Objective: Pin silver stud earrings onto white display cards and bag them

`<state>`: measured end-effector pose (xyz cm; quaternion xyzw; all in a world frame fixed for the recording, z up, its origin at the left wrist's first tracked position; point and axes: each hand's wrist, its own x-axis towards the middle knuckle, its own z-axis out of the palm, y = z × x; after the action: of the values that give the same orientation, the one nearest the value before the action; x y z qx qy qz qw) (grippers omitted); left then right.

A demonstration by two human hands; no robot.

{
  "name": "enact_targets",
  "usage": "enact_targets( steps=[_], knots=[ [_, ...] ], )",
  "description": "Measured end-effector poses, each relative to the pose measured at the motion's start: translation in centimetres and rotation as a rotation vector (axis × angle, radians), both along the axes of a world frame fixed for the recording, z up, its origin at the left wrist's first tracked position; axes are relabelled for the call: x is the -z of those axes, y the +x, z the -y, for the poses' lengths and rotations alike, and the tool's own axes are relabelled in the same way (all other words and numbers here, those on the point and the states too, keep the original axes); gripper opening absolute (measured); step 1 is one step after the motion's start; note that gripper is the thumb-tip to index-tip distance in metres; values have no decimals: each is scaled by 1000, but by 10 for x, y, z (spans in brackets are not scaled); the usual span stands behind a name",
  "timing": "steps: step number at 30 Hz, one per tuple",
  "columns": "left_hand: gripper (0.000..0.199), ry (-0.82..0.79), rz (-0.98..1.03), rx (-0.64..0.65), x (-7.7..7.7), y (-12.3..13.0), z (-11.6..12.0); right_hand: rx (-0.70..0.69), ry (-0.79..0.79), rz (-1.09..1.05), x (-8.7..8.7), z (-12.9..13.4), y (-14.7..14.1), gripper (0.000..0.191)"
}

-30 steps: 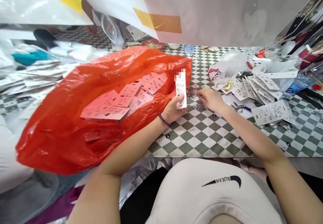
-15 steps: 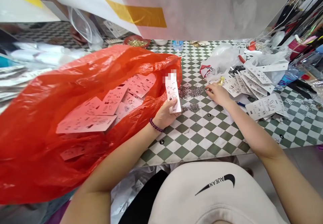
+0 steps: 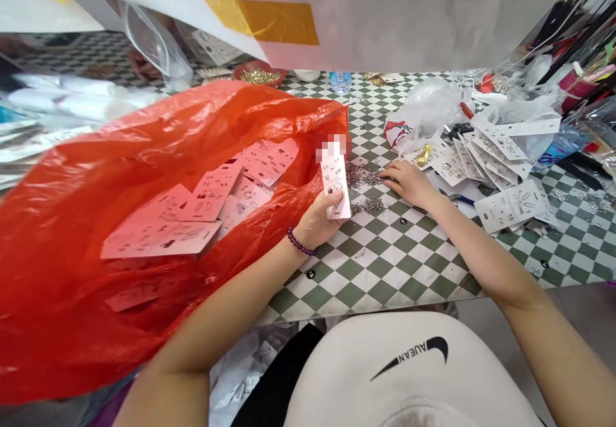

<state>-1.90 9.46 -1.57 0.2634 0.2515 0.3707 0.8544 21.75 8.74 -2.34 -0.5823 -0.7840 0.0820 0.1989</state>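
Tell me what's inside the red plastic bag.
Overlapping jewelry cards lie inside the red plastic bag. Anything beneath the upper cards or behind the bag's folds is covered and cannot be seen.

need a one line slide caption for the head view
Left hand holds a white card beside an open red bag; right hand at small metallic pieces on checkered tabletop.

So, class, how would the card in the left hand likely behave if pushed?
The card would probably bend little, since it looks straight though the left hand pinches only its lower part. It is likely light for its size, being a flat, thin-looking piece.
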Motion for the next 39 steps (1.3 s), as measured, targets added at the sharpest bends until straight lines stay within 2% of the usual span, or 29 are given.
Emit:
enact_targets(
  steps=[4,8,15,22,27,33,39],
  knots=[
    [34,13,4,10,-1,0,1,38,4,-114,1,-1,4,14],
    [42,25,32,33,-1,0,1,124,-5,-261,1,-3,10,14],
    [28,-3,9,42,2,-1,0,160,-28,-339,0,-1,14,23],
    [32,-29,19,44,2,1,0,68,40,-212,-5,5,12,24],
    [30,-50,37,54,1,2,-1,6,94,-56,-5,5,-2,24],
    [26,-72,30,53,0,2,-1,32,91,84,2,2,-16,21],
    [21,-60,21,42,0,3,-1,34,105,155,1,1,-18,19]
  ],
)
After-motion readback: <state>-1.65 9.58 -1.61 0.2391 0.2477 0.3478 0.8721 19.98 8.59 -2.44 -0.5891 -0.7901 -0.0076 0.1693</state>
